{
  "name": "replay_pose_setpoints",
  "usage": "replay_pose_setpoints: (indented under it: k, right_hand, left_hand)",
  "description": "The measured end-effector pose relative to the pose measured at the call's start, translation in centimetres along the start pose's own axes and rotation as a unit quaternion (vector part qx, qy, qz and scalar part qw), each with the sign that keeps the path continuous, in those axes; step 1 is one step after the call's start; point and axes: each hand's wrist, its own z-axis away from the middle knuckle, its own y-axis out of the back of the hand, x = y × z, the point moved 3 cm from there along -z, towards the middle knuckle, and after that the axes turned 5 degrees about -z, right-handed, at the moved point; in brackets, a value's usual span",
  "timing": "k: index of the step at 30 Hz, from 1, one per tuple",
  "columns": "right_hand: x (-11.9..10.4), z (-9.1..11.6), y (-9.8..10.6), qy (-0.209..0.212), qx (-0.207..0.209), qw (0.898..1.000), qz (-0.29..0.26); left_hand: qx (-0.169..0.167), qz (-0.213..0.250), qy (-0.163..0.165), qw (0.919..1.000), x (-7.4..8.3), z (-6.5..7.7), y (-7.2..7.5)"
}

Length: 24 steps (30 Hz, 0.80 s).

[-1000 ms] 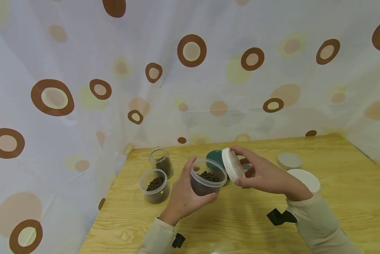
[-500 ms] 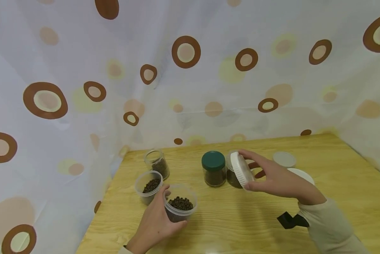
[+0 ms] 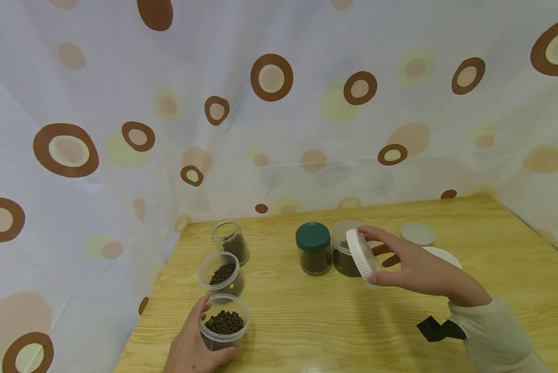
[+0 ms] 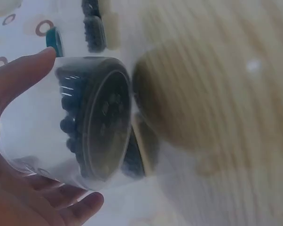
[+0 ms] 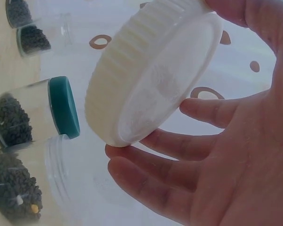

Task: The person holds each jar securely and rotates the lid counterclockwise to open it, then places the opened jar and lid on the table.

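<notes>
In the head view my left hand [image 3: 190,344] grips a clear plastic jar [image 3: 219,342], uncovered and part filled with dark brown pellets. Thumb and fingers wrap its side; the left wrist view shows its base [image 4: 106,122] close over the wood, contact unclear. My right hand [image 3: 414,267] pinches a white ribbed screw lid [image 3: 363,255] by its edge, tilted on its side in the air. Behind that lid stand a jar with a green lid [image 3: 313,237] and an uncovered clear jar [image 3: 343,261], both with dark contents. The lid partly hides the latter.
Beyond the held jar stand another uncovered plastic jar [image 3: 235,286] and a glass jar [image 3: 238,248], in a row at the left. Two pale lids, one greyish [image 3: 417,234] and one white [image 3: 446,255], lie at the right. A patterned curtain [image 3: 306,129] borders the wooden table [image 3: 297,321].
My left hand has carried the jar left and down, from beside the white lid to the front of the left row. My right hand has shifted slightly right and down with the lid.
</notes>
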Motion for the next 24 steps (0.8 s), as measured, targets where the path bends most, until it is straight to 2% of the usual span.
replay_pose_setpoints:
  k: [4,7,14,20,24]
  right_hand:
    - [0.9,0.8,-0.1,-0.005,-0.012,1.000,-0.009]
    - [1.6,1.4,0.0,-0.009,-0.019,1.000,-0.004]
    - [3.1,2.9,1.0,-0.011,0.006,0.999,0.034]
    - [4.0,3.9,1.3,-0.027,-0.009,1.000,0.003]
    - [4.5,4.2,1.2,-0.031,-0.021,0.999,-0.006]
  left_hand:
    - [-0.002,0.000,0.014,0.9999,-0.8,-0.3,0.2]
    - [0.007,-0.018,0.016,0.9997,-1.2,-0.6,0.4]
    - [0.029,-0.055,0.017,0.9979,-1.5,-0.8,1.0]
    - [0.040,-0.056,0.023,0.9974,-1.6,-1.1,1.1]
    - [0.036,-0.051,0.032,0.9976,-1.8,-1.1,1.1]
